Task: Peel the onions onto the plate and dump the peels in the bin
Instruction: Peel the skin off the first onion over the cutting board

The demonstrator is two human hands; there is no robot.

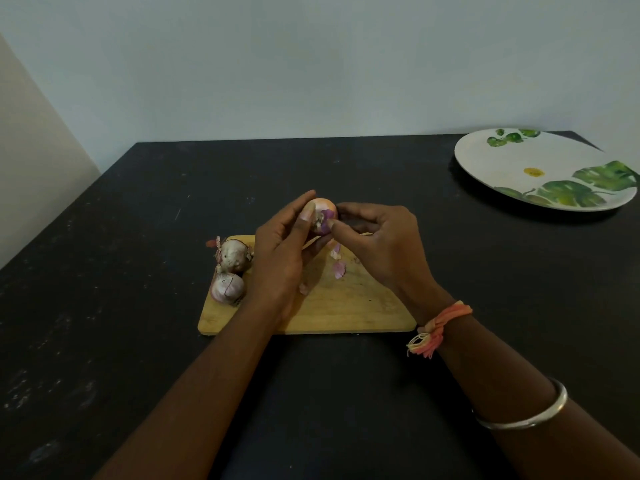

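Above a wooden cutting board (346, 306), my left hand (280, 251) grips a red onion (323, 211), part of its purple flesh bared. My right hand (377, 244) pinches a strip of skin at the onion's root end. Two unpeeled onions lie on the board's left edge, one farther (233, 254) and one nearer (227, 287). A few pink peel scraps (338, 268) lie on the board under my hands. A white plate with green leaf print (485, 168) sits at the table's far right with nothing on it. No bin is in view.
The board lies in the middle of a dark table (138, 341) whose far edge meets a pale wall. The plate's right side overhangs the frame edge. A bangle and an orange thread band sit on my right forearm.
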